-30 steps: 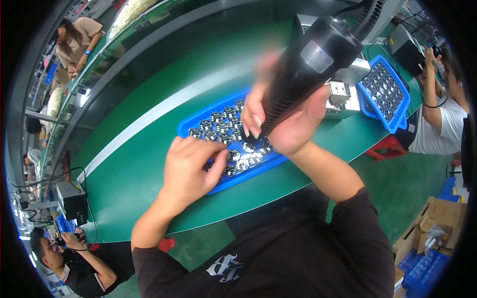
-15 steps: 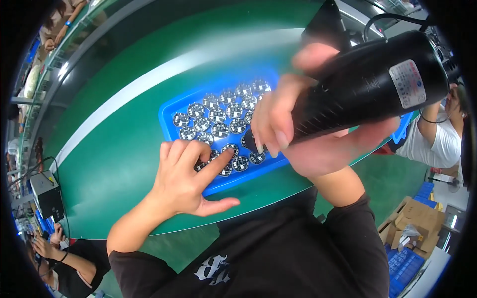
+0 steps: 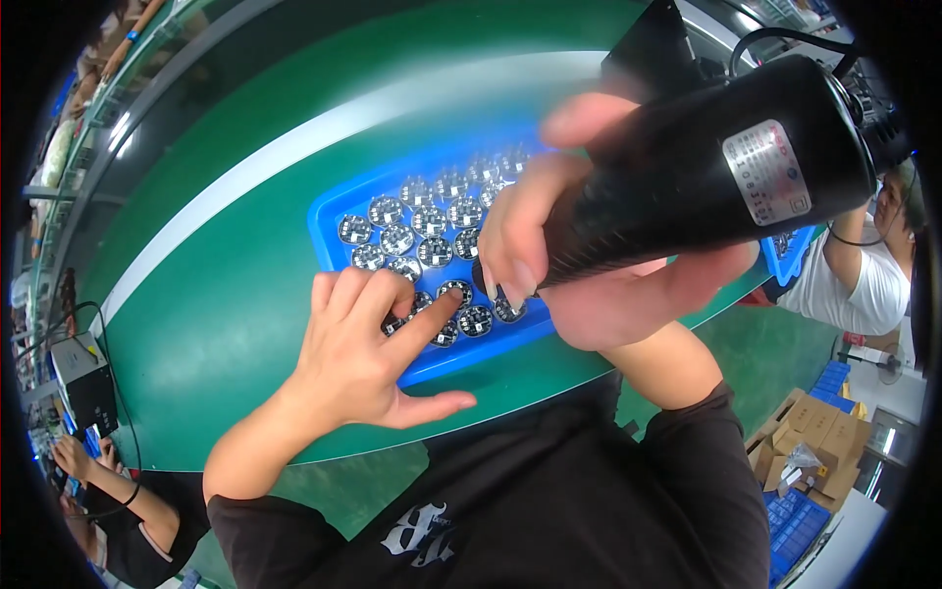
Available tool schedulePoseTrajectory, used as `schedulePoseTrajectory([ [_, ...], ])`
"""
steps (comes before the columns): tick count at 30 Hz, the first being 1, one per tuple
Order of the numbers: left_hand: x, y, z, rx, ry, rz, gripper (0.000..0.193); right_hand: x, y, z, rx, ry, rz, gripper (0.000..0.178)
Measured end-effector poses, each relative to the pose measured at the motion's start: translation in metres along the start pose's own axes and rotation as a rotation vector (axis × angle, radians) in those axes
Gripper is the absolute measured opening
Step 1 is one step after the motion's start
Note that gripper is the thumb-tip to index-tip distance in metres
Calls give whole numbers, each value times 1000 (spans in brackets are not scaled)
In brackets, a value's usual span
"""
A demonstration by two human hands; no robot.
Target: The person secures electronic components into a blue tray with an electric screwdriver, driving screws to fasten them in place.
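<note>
A blue tray [image 3: 428, 371] holds several round circuit boards [image 3: 430, 222] in rows. My left hand [image 3: 355, 355] lies over its near left part, thumb stretched out and index fingertip on one of the boards. The other fingers are bent over neighbouring boards, and nothing is held in them. My right hand [image 3: 603, 312] is wrapped round a thick black electric screwdriver [image 3: 677, 187] with a silver label. The screwdriver slants down to the left; its front end is close to the left index fingertip, beside the boards. The hand and tool hide the tray's right part, and the tip's contact is unclear.
The tray rests on a green table [image 3: 216, 324] crossed by a white strip. A grey-and-black box [image 3: 82, 383] with a cable stands at the left. Another blue tray [image 3: 788, 257] and a person in white are at the right, above cardboard boxes [image 3: 814, 437]. Another person sits lower left.
The electric screwdriver and my right hand have shifted slightly left, the front end closer to my left index finger. My left hand has stayed on the same board.
</note>
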State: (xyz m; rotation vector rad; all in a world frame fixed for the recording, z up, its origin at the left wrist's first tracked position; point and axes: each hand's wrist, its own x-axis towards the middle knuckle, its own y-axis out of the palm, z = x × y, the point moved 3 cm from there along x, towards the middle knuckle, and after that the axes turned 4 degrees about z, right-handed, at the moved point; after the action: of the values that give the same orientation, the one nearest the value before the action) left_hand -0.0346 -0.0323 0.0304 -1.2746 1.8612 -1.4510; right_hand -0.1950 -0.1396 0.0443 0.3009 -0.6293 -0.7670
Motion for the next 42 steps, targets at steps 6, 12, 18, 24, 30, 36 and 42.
schedulePoseTrajectory([
  [6, 0, -1, 0, -4, 16, -7, 70, -2, 3, -3, 41, -30, -4, 115],
  [12, 0, -2, 0, -8, 15, -16, 70, -1, 4, -4, 29, -1, -5, 115],
  [18, 0, -3, 1, -7, 26, -23, 70, -1, 4, -3, 25, -7, -26, 117],
  [24, -3, -4, 1, -28, 26, -38, 69, -4, 14, -3, -11, 65, 1, 114],
  [30, -7, -3, 1, -57, 22, -67, 68, -2, 29, 1, -339, 144, 62, 101],
  [36, -7, -1, 2, -75, 51, -82, 69, -6, 32, -7, -280, 113, 64, 94],
  [42, 2, -9, -12, 9, 41, -62, 73, -5, 19, 7, -194, 52, 54, 103],
])
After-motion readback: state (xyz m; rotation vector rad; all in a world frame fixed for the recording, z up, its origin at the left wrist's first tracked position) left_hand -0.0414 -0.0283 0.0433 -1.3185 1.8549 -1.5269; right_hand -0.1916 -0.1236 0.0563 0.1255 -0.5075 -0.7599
